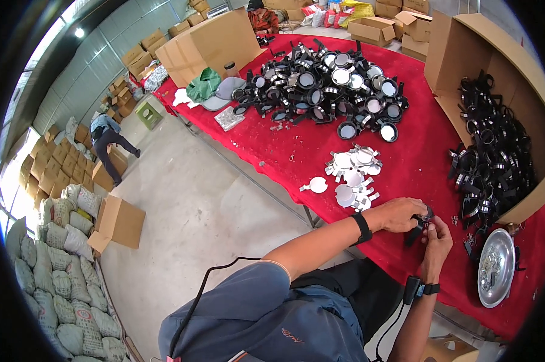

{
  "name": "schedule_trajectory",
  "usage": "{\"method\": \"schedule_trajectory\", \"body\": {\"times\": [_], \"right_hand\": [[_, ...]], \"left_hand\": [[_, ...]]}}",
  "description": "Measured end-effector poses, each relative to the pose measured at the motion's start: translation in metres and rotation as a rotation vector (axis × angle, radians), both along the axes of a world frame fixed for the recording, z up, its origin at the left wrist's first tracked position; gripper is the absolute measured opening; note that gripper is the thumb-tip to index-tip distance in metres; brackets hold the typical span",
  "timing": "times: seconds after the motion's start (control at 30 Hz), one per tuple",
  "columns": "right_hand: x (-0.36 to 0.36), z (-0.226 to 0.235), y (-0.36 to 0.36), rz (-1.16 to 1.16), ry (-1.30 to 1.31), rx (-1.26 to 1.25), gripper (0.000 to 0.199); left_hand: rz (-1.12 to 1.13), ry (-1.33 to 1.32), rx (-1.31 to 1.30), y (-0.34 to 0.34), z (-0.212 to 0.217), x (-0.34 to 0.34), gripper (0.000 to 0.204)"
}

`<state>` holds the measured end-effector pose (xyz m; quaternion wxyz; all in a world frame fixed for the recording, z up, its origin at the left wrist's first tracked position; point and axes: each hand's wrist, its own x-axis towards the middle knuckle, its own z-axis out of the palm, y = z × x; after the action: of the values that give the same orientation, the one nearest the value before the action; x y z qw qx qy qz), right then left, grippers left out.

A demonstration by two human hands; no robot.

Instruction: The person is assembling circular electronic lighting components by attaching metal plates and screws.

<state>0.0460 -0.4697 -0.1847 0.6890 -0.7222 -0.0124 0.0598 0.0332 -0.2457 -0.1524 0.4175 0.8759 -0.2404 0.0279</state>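
Note:
My left hand and my right hand meet at the near edge of the red-covered table. Between them is a small black part with a strap-like tail, pinched by the fingers of both; its exact kind is partly hidden. Just beyond my left hand lies a loose heap of flat white discs with tabs, one disc lying apart to its left. A silver metal bowl holding small, shiny pieces stands to the right of my right hand.
Round black-rimmed pieces with shiny faces and black straps are heaped farther back on the red cloth. A tipped carton at the right spills black ring-shaped parts. Another person bends over beside stacked cartons; sacks line the left.

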Motion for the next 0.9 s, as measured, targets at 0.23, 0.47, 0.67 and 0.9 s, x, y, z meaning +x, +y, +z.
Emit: {"method": "schedule_trajectory", "body": {"times": [0.23, 0.47, 0.67, 0.9], "right_hand": [[-0.005, -0.004, 0.003, 0.017, -0.074, 0.097, 0.012], [-0.004, -0.012, 0.003, 0.060, -0.155, 0.068, 0.008], [-0.006, -0.011, 0.004, 0.017, -0.169, 0.022, 0.010], [-0.008, -0.019, -0.005, 0.027, -0.179, 0.031, 0.013]], "left_hand": [[0.006, -0.018, -0.021, 0.002, -0.006, 0.002, 0.033], [-0.021, -0.101, -0.061, -0.001, -0.006, 0.005, 0.029], [0.015, -0.109, -0.114, 0.001, -0.009, 0.003, 0.028], [0.043, -0.120, -0.067, -0.005, -0.015, 0.002, 0.029]]}}
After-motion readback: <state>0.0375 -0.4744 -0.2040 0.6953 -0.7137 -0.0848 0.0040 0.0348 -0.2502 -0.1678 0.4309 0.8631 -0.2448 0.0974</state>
